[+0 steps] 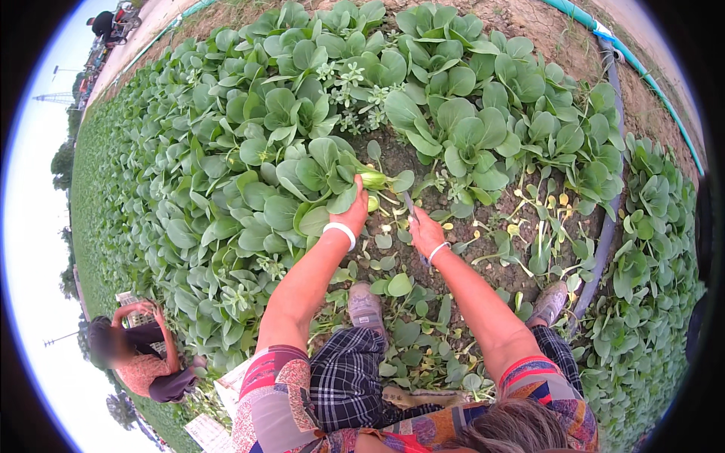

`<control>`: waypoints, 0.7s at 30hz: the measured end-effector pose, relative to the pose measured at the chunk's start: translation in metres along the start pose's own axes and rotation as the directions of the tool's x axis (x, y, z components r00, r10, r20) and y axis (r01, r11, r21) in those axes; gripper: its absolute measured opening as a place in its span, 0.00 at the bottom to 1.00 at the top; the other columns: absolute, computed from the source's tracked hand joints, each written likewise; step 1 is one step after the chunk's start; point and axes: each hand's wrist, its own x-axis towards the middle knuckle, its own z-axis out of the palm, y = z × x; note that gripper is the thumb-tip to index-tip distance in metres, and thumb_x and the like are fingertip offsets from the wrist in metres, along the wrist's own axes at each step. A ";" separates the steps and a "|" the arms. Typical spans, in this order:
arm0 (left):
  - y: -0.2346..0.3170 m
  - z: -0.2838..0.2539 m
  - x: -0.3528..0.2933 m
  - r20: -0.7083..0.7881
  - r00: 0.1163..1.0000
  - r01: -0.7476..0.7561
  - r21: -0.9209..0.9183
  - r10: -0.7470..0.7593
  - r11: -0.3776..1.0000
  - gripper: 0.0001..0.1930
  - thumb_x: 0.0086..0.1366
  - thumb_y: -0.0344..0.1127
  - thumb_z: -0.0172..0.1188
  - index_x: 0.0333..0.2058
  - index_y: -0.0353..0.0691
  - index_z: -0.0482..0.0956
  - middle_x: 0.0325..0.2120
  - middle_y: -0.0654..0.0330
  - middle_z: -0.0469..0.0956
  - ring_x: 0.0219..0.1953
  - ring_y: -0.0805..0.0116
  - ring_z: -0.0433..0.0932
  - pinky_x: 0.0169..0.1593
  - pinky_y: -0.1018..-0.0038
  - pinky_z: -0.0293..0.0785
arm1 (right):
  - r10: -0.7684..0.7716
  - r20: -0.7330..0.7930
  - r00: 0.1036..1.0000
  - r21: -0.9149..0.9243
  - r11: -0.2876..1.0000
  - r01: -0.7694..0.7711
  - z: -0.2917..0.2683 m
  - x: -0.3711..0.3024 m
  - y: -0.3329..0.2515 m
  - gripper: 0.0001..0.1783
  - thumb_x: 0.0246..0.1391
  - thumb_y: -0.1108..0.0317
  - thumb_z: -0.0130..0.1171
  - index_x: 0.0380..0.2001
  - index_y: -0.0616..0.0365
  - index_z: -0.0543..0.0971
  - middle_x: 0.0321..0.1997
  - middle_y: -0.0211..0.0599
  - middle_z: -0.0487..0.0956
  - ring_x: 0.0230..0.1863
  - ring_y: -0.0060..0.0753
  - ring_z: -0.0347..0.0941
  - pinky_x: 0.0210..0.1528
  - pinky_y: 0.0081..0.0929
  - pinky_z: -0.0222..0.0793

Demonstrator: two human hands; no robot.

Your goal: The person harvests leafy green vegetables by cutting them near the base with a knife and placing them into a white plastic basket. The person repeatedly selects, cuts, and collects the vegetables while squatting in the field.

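My left hand [353, 212], with a white band at its wrist, is closed around the pale green stalks of a bok choy [373, 180]. The plant lies tilted, its broad leaves fanning to the left and its base pointing right. My right hand [427, 232] is closed on a knife whose thin blade [408, 201] reaches up beside the plant's base. The frame does not show clearly whether blade and base touch. Another pale bok choy base [373, 204] shows just below my left hand. Most of the knife's handle is hidden by my fingers.
Dense bok choy [219, 166] grows to the left and ahead. Trimmed yellow and green leaves [544, 219] litter the soil at right. A grey hose [602, 249] runs past my right shoe [549, 302]. At far left another person [143, 355] squats near white crates [208, 432].
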 end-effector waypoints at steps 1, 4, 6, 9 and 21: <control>0.001 0.001 0.000 -0.037 0.999 0.014 -0.029 -0.015 0.999 0.22 0.64 0.32 0.46 0.57 0.38 0.65 0.58 0.43 0.63 0.60 0.47 0.66 0.62 0.57 0.64 | -0.001 -0.004 1.000 0.003 1.000 0.001 0.001 0.002 0.002 0.22 0.61 0.58 0.49 0.57 0.51 0.69 0.39 0.55 0.79 0.41 0.62 0.75 0.45 0.50 0.69; -0.014 0.017 -0.005 -0.076 0.997 0.002 0.097 0.006 0.995 0.20 0.63 0.31 0.48 0.55 0.38 0.68 0.61 0.45 0.60 0.59 0.46 0.67 0.61 0.56 0.65 | -0.025 0.021 0.999 0.011 1.000 0.025 0.012 0.016 -0.009 0.23 0.61 0.58 0.50 0.58 0.52 0.69 0.41 0.56 0.79 0.43 0.62 0.75 0.48 0.49 0.69; -0.011 0.016 -0.004 -0.098 0.994 -0.035 0.090 0.044 0.995 0.19 0.62 0.30 0.49 0.53 0.38 0.70 0.62 0.48 0.58 0.58 0.46 0.67 0.61 0.56 0.65 | -0.086 -0.030 0.996 -0.044 0.995 0.084 0.015 0.025 0.001 0.22 0.61 0.59 0.50 0.58 0.51 0.70 0.36 0.52 0.78 0.36 0.55 0.75 0.43 0.45 0.71; -0.006 0.013 -0.004 -0.101 0.995 -0.013 -0.020 0.011 1.000 0.18 0.60 0.29 0.50 0.50 0.38 0.72 0.62 0.50 0.58 0.58 0.46 0.68 0.60 0.57 0.67 | -0.107 -0.048 0.993 -0.098 0.990 0.101 0.018 0.038 0.008 0.21 0.62 0.61 0.51 0.58 0.48 0.70 0.26 0.45 0.78 0.25 0.42 0.76 0.34 0.38 0.73; -0.012 0.008 -0.012 -0.107 0.994 0.006 -0.099 -0.016 0.995 0.20 0.60 0.27 0.50 0.52 0.38 0.70 0.61 0.49 0.59 0.57 0.48 0.69 0.60 0.58 0.67 | -0.006 0.100 0.995 0.033 0.999 0.003 0.011 0.049 -0.011 0.22 0.61 0.58 0.51 0.58 0.44 0.71 0.43 0.55 0.79 0.47 0.60 0.73 0.51 0.45 0.69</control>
